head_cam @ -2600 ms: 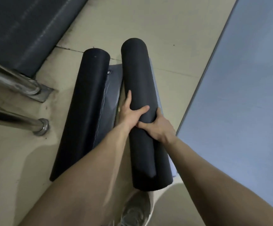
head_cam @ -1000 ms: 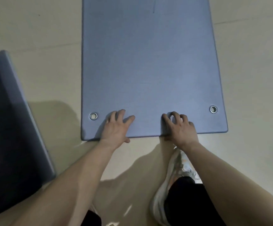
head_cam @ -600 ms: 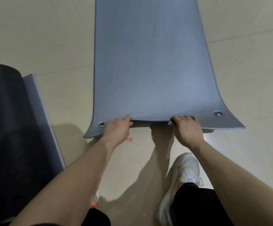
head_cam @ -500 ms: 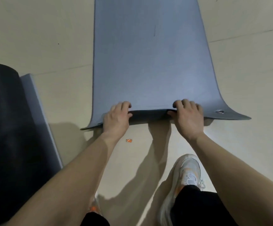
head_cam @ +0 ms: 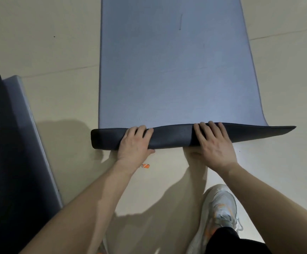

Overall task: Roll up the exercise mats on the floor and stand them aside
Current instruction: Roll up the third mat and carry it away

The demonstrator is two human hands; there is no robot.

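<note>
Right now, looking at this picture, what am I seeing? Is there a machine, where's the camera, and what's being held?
No machine here, just a person's two bare hands. The picture comes from a camera worn on the person's head, looking down, so the arms reach in from below. On the pale floor lies a blue mat. Its near edge is turned over, showing a dark underside: the first turn of a roll. The left hand and the right hand each hold that turned edge, fingers over the top. At the far left lies a dark rolled mat. A pale shoe shows at lower right, and a small orange scrap lies near the left wrist.
</note>
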